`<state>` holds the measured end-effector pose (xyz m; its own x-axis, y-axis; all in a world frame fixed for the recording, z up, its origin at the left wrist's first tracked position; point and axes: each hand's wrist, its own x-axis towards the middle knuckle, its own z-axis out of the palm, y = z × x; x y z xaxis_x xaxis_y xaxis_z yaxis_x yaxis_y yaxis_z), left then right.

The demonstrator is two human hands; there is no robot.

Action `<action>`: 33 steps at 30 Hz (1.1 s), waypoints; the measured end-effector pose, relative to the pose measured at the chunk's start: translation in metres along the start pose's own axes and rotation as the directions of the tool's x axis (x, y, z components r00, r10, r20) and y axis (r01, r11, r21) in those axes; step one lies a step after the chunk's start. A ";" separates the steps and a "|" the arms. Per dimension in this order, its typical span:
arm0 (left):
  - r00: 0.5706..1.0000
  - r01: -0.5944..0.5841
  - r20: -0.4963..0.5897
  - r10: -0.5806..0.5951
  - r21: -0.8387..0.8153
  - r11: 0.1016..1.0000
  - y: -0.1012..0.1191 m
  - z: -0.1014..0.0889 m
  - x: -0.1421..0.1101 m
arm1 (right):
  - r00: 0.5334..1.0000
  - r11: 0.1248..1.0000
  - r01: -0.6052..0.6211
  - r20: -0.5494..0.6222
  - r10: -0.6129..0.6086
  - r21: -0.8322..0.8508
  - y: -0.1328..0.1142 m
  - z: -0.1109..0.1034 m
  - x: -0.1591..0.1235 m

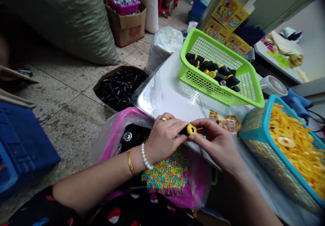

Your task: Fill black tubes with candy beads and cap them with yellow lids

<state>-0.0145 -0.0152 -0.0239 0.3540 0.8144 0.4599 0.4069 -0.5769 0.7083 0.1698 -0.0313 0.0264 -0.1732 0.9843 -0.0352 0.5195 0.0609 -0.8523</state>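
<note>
Coloured pellets [165, 173]: nearest, in pink tub [114, 133]. Left hand [164, 138]: pinching black tube [184, 131] by the table [162, 87] edge. Right hand [215, 139]: fingertips pinching its yellow ring [192, 129]. Plastic, probably light, stiff, slightly slick; best gripped around the tube. Farther: green basket [217, 94], similar pieces [224, 70].

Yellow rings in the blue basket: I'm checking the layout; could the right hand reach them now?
Probably yes: nothing covers the yellow rings, and their basket stands near the right hand, though it's busy with a yellow piece.
</note>
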 end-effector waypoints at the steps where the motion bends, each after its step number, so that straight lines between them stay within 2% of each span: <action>1: 1.000 0.001 -0.002 -0.001 0.001 1.000 0.000 0.000 0.000 | 0.999 0.996 0.052 -0.010 -0.053 -0.074 -0.002 -0.001 0.001; 4: 1.000 0.006 -0.020 -0.005 0.009 1.000 -0.001 0.001 -0.001 | 0.980 0.945 0.193 -0.002 -0.201 -0.264 -0.011 -0.003 0.004; 7: 1.000 0.012 -0.020 -0.012 0.014 1.000 -0.001 0.001 0.000 | 0.958 0.879 0.280 0.060 -0.279 -0.386 -0.019 -0.005 0.005; 12: 1.000 0.016 0.014 -0.016 -0.057 0.998 0.008 -0.014 0.006 | 0.948 0.809 0.307 0.085 -0.307 -0.501 -0.027 -0.005 0.003; 14: 0.992 0.122 0.041 -0.117 -0.177 0.977 0.014 -0.020 0.009 | 0.946 0.805 0.311 0.086 -0.312 -0.504 -0.027 -0.004 0.003; 16: 0.951 0.308 0.098 -0.293 -0.338 0.889 0.019 -0.020 0.011 | 0.943 0.807 0.320 0.089 -0.319 -0.496 -0.026 -0.005 0.003; 18: 0.893 0.444 0.173 -0.416 -0.500 0.744 0.021 -0.015 0.012 | 0.944 0.812 0.318 0.081 -0.320 -0.489 -0.025 -0.004 0.003; 21: 0.851 0.493 0.235 -0.470 -0.667 0.559 0.021 -0.002 0.011 | 0.949 0.824 0.293 0.041 -0.313 -0.484 -0.022 -0.001 0.002; 24: 0.838 0.505 0.265 -0.477 -0.709 0.492 0.020 0.007 0.009 | 0.947 0.839 0.273 -0.021 -0.320 -0.471 -0.021 0.009 -0.003; 26: 0.849 0.492 0.254 -0.463 -0.699 0.519 0.019 0.007 0.007 | 0.939 0.846 0.269 -0.069 -0.337 -0.461 -0.019 0.016 -0.006; 29: 0.899 0.406 0.159 -0.408 -0.652 0.641 0.018 0.007 0.002 | 0.940 0.885 0.269 -0.098 -0.328 -0.380 -0.012 0.018 -0.011; 31: 0.928 0.336 0.081 -0.364 -0.606 0.721 0.018 0.007 -0.002 | 0.968 0.955 0.205 -0.098 -0.230 -0.213 -0.004 0.012 -0.017; 33: 0.946 0.279 0.027 -0.322 -0.568 0.774 0.017 0.009 -0.003 | 0.992 0.998 0.053 -0.114 -0.051 0.021 0.005 0.001 -0.023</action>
<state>-0.0015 -0.0284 -0.0180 0.2269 0.9546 0.1928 -0.0644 -0.1828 0.9810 0.1754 -0.0535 0.0219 -0.1029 0.9924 0.0676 0.4916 0.1098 -0.8638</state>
